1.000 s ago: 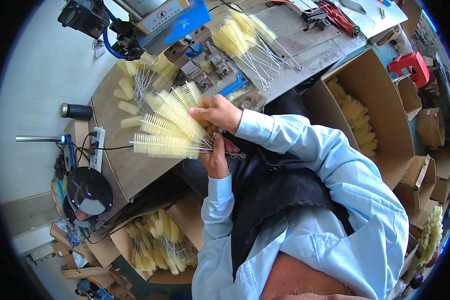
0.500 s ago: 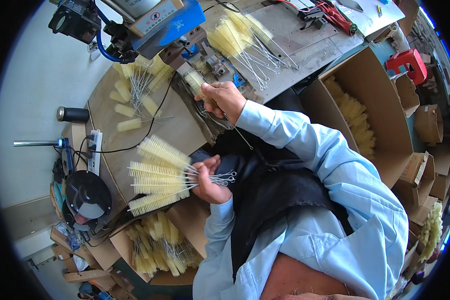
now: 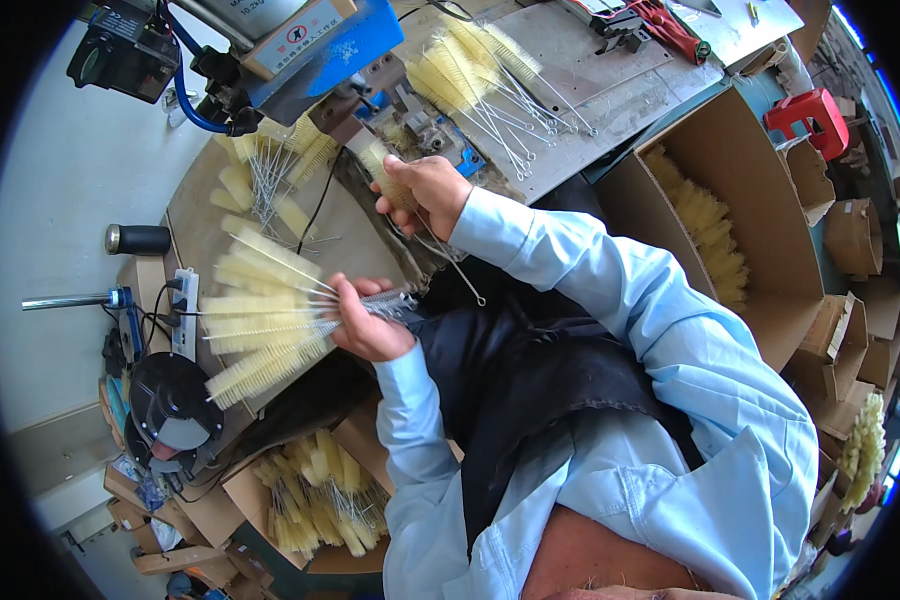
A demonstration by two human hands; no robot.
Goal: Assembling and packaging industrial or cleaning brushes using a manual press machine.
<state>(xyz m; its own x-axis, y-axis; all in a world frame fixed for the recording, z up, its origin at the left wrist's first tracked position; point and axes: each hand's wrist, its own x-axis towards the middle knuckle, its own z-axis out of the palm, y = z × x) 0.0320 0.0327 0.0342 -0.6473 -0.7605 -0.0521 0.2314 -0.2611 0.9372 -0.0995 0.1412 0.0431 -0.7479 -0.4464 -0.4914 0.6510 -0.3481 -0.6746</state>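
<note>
My left hand [image 3: 370, 325] is closed round the wire handles of several pale yellow bottle brushes [image 3: 270, 310]. Their bristle heads fan out to the left, and the looped handle ends stick out on the right. Higher up, my right hand [image 3: 428, 193] grips one bottle brush [image 3: 378, 163] by its bristles. That brush's looped wire handle hangs down below the palm. Just beyond my right fingers stands a bench machine [image 3: 415, 130] with metal jaws and blue parts. Whether the gripped brush touches the machine I cannot tell.
Loose brushes [image 3: 460, 70] lie on the metal plate behind the machine, and more brushes [image 3: 270, 170] on the bench left of it. Cardboard boxes of brushes stand at right [image 3: 770, 230] and below left [image 3: 255, 500]. A black cable [image 3: 320, 205] crosses the bench.
My left hand has moved up and to the left with its bunch of brushes, nearer the bench. The right hand has shifted slightly left, still holding its brush.
</note>
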